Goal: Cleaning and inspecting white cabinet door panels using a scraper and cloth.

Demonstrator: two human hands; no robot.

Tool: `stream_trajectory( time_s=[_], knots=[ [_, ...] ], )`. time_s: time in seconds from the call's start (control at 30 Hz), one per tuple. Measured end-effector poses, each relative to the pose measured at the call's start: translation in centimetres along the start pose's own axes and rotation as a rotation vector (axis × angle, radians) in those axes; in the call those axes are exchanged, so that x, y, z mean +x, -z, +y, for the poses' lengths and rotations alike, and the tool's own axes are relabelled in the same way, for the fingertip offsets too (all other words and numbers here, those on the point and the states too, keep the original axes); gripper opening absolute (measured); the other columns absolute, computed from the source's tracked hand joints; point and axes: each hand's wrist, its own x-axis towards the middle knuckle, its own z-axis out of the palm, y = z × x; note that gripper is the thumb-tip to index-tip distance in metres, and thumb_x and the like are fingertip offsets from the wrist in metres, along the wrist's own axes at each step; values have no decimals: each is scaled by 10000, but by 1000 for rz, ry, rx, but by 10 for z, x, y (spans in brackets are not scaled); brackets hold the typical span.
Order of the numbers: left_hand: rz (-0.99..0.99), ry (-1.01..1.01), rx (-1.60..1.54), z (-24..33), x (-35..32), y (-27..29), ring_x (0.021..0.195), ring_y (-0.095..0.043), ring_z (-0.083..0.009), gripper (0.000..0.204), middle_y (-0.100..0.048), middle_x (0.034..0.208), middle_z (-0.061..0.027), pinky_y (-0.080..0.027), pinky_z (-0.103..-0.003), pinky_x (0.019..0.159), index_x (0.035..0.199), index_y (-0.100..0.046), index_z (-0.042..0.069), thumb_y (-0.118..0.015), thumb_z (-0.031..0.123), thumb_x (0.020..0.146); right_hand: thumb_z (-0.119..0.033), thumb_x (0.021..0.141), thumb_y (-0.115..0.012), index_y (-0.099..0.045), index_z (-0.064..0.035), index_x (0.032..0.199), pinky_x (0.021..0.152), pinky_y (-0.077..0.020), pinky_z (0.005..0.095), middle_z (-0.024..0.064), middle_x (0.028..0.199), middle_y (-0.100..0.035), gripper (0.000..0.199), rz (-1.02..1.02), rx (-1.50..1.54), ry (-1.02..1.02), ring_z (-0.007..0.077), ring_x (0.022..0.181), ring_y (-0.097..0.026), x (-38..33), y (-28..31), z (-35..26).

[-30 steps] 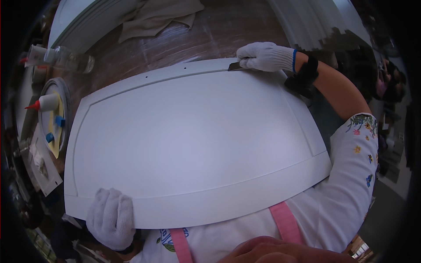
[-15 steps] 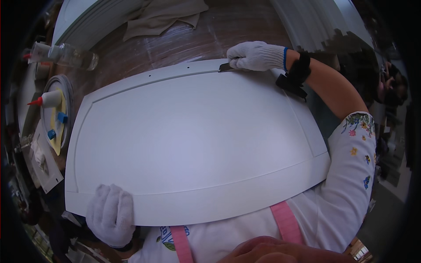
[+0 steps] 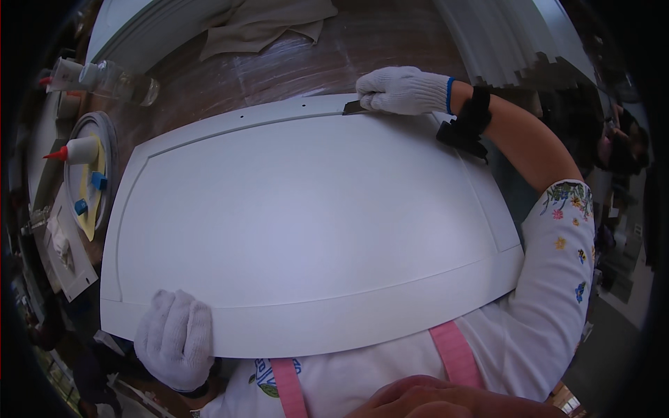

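A large white framed panel [image 3: 306, 216], like a cabinet door with a recessed middle, lies in front of me. My left hand [image 3: 174, 340], in a white knit glove, is closed over its near edge at the left corner, fingers on top; the thumb is hidden. At the far edge, my gloved right hand [image 3: 404, 90] pinches a small dark flat piece [image 3: 354, 107], which rests on the panel's far frame strip by the groove. Most of that piece is covered by the fingers. Two small dark holes show in the far strip, left of my right hand.
On the left are a white bottle with a red tip [image 3: 80, 150], blue blocks [image 3: 99, 181] and yellow paper [image 3: 88, 216] on a round lid [image 3: 110, 139]. A clear plastic bottle [image 3: 129, 85] lies behind them. Beige cloth [image 3: 272, 24] lies on the film-covered brown surface [image 3: 327, 59].
My right hand has slid slightly left along the far strip with the dark piece. My left hand keeps its hold on the near edge.
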Motion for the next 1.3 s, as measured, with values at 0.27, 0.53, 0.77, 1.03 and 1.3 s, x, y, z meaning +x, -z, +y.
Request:
stream_trajectory(
  time_s=[0.27,0.53,0.77,1.03,1.3],
  knots=[
    [19,-2,-5,1,1,-2,915,-664,-325,180,-664,989,-129,-586,-463,749,1006,-608,32,-640,67,833,-222,1004,-467,-636,-88,1038,859,-448,396,102,958,-626,218,-2,-10,20,263,952,-583,0,3,-7],
    [5,11,-29,0,0,-2,928,-664,-325,204,-666,994,-125,-580,-473,776,1021,-613,46,-643,76,822,-254,1029,-497,-610,-48,1014,642,-543,200,116,916,-685,236,178,799,23,162,743,-669,19,14,-3],
    [-23,15,7,1,-3,1,920,-668,-331,222,-669,1012,-130,-577,-479,785,1040,-616,46,-633,79,822,-215,987,-545,-664,-75,1038,792,-552,271,115,945,-683,191,546,82,-10,187,848,-666,14,20,18],
    [-97,-12,14,-4,-8,3,985,-662,-406,261,-669,1060,-196,-554,-517,864,1043,-636,-18,-652,176,870,-29,939,-610,-675,-32,1015,848,-545,313,100,950,-640,99,420,-48,40,238,889,-628,-80,-8,79],
    [-69,-12,30,-3,-10,-2,1001,-653,-405,340,-662,1087,-191,-549,-515,873,1064,-633,-15,-660,283,902,-99,960,-603,-681,-60,970,771,-514,347,103,880,-605,87,377,-230,12,265,831,-597,-89,-24,86]
  ],
)
